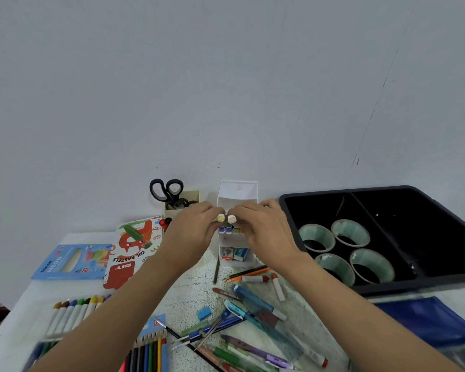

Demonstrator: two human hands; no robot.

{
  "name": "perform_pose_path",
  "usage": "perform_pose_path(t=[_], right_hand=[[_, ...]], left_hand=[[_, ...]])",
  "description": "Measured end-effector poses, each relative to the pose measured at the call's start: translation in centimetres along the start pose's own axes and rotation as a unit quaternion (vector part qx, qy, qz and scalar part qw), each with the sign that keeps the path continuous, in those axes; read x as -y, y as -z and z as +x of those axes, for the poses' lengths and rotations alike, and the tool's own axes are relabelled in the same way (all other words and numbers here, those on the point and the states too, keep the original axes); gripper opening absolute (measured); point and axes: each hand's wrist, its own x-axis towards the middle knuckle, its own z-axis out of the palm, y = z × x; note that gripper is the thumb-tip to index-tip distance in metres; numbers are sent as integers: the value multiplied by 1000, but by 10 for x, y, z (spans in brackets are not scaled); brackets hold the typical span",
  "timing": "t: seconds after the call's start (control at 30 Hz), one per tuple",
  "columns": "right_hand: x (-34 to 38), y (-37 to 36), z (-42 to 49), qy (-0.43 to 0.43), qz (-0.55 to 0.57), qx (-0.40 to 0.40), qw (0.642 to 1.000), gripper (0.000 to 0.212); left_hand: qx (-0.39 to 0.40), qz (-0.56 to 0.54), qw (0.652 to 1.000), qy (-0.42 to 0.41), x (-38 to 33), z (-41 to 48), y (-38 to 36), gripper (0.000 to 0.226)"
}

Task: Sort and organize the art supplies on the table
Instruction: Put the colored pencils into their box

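The left hand pinches a yellow-capped marker and the right hand pinches a pale-capped marker. Both are upright over the organizer at the far edge of the desk (caps up, probably so the colours show), beside the stored markers.

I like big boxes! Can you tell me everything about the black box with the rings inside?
The black box is a dark bin, plastic by its look, with rounded corners and a divider making two compartments. It sits open-topped at the right side of the table near the wall. Four pale green tape rolls lie flat in its left compartment, holes up. A blue pouch lies just in front.
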Motion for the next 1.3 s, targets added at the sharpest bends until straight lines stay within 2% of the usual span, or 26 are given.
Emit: perform_pose_path(t=[0.13, 0.33, 0.47, 0.6, 0.7, 0.83, 1.0, 1.1, 1.3], right_hand=[[0, 0, 1, -21, 10, 6, 1000, 21], [0, 1, 3, -52, 11, 36, 998, 24], [3, 4, 10, -73, 5, 69, 995, 19], [3, 7, 5, -75, 22, 53, 996, 11], [0, 14, -2, -59, 70, 48, 995, 15], [-4, 14, -4, -18, 63, 61, 996, 15], [-2, 6, -4, -8, -12, 61, 998, 15], [-2, 5, -2, -2, -16, 46, 999, 15], [-5, 7, 1, 53, -21, 56, 997, 19]], left_hand=[[24, -8, 1000, -1, 0, 2, 3, 33], [66, 19, 997, -39, -1, -5, 4, 28], [92, -4, 995, -24, -4, -10, 13, 48], [36, -89, 995, 37, -9, -16, 11, 38], [-15, -208, 975, 75, -8, -19, 4, 30], [-74, -278, 951, 112, -14, -21, -3, 17], [-117, -313, 930, 151, -19, -23, -11, 7], [-133, -306, 930, 156, -19, -22, -12, 7], [-119, -312, 928, 166, -15, -21, -13, 11]])
